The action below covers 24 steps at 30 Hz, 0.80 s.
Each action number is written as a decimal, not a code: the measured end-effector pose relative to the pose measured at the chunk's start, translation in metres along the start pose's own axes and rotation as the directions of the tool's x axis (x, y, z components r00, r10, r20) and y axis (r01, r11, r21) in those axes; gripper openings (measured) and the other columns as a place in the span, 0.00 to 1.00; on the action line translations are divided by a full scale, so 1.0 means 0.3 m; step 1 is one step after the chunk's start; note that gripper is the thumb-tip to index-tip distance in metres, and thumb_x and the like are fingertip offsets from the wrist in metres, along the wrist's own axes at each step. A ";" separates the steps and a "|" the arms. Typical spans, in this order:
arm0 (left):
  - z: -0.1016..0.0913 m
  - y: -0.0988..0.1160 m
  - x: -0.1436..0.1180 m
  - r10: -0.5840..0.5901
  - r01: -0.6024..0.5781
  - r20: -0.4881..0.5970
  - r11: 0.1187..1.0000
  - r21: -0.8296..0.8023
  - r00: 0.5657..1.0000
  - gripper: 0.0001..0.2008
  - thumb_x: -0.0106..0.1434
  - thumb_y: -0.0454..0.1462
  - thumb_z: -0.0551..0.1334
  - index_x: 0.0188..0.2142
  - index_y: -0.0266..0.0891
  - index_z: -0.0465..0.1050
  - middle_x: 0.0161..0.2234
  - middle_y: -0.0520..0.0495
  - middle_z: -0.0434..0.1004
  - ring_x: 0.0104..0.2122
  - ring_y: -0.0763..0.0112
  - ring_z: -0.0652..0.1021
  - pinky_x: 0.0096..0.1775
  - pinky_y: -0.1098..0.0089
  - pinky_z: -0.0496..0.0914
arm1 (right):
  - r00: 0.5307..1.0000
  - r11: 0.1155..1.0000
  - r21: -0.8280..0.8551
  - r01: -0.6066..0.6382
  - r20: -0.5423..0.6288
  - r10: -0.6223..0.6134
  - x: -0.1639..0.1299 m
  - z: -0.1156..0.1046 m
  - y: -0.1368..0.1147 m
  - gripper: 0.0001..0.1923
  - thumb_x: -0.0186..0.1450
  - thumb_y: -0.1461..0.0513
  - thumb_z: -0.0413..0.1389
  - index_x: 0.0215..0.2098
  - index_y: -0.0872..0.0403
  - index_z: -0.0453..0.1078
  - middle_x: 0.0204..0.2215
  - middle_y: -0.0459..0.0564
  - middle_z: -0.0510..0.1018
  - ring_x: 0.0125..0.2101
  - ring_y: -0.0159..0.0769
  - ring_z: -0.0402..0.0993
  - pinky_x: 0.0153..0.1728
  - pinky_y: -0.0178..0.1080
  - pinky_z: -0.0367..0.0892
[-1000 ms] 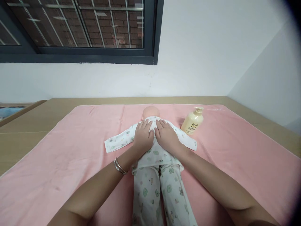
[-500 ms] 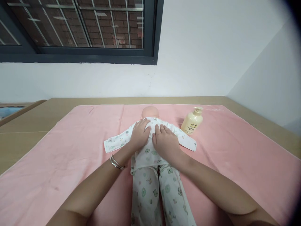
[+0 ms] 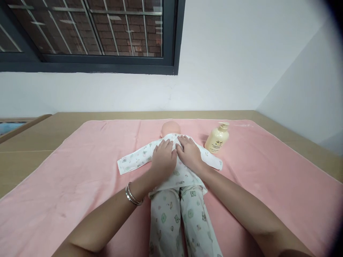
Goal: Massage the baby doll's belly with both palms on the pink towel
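now both forearms reach forward, the left hand (image 3: 163, 159) and right hand (image 3: 189, 153) lying palm down, side by side, on the doll (image 3: 175, 178). it lies lengthwise (in white printed pyjamas) on the pink towel (image 3: 80, 178), sleeves spread, a bottle (image 3: 217, 139) near. fingers (image 3: 164, 144) are flat, nearly straight, gripping nothing, only pressing its shirt.

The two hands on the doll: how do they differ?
The left hand wears silver bangles at its wrist, while the right hand has a bare wrist. The left hand rests toward the doll's left-lying sleeve, the right hand toward the side nearer the pump bottle. Both lie flat, palms down, side by side on the doll's back.
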<state>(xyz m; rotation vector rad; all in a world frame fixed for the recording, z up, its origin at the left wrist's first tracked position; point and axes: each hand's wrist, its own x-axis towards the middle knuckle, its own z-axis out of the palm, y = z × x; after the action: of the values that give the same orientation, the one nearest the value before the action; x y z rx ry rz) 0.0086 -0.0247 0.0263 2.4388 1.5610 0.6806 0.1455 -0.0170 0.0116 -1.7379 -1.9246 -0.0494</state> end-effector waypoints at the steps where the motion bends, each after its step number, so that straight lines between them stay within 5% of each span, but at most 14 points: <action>1: 0.004 -0.017 0.017 -0.008 0.008 -0.003 0.999 -0.038 1.000 0.23 0.68 0.38 0.46 0.59 0.34 0.62 0.62 0.40 0.62 0.63 0.56 0.60 0.62 0.52 0.54 | 1.000 1.000 -0.019 -0.007 -0.002 0.007 -0.015 -0.003 -0.016 0.24 0.69 0.59 0.42 0.59 0.59 0.63 0.58 0.57 0.68 0.60 0.44 0.59 0.61 0.47 0.50; 7: 0.035 -0.113 0.093 -0.052 0.052 0.005 0.988 -0.143 0.999 0.24 0.69 0.41 0.44 0.61 0.35 0.58 0.63 0.41 0.60 0.64 0.58 0.58 0.63 0.50 0.50 | 0.999 0.994 -0.106 0.034 0.040 -0.030 -0.089 -0.030 -0.104 0.25 0.68 0.58 0.44 0.61 0.58 0.62 0.59 0.57 0.67 0.61 0.48 0.56 0.59 0.46 0.54; 16: 0.034 -0.007 -0.019 0.074 -0.050 -0.132 0.984 0.173 0.989 0.21 0.67 0.35 0.47 0.56 0.31 0.64 0.59 0.31 0.65 0.60 0.49 0.64 0.57 0.49 0.59 | 0.997 0.997 -0.071 -0.015 0.074 0.021 0.002 -0.030 -0.024 0.23 0.69 0.59 0.42 0.60 0.55 0.62 0.60 0.53 0.67 0.61 0.44 0.59 0.58 0.45 0.56; 24: 0.022 -0.058 0.033 0.036 -0.034 -0.114 0.999 0.011 0.993 0.21 0.66 0.36 0.48 0.56 0.33 0.64 0.58 0.36 0.67 0.60 0.56 0.65 0.59 0.54 0.59 | 0.994 0.981 -0.186 0.056 0.102 -0.037 -0.074 -0.053 -0.089 0.25 0.70 0.59 0.40 0.61 0.62 0.60 0.59 0.62 0.67 0.60 0.49 0.60 0.59 0.48 0.54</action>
<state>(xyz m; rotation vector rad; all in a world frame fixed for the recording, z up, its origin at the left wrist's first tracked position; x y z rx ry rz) 0.0009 -0.0074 0.0169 2.4798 1.5681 0.8343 0.1270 -0.0477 0.0248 -1.8478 -2.0907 -0.1717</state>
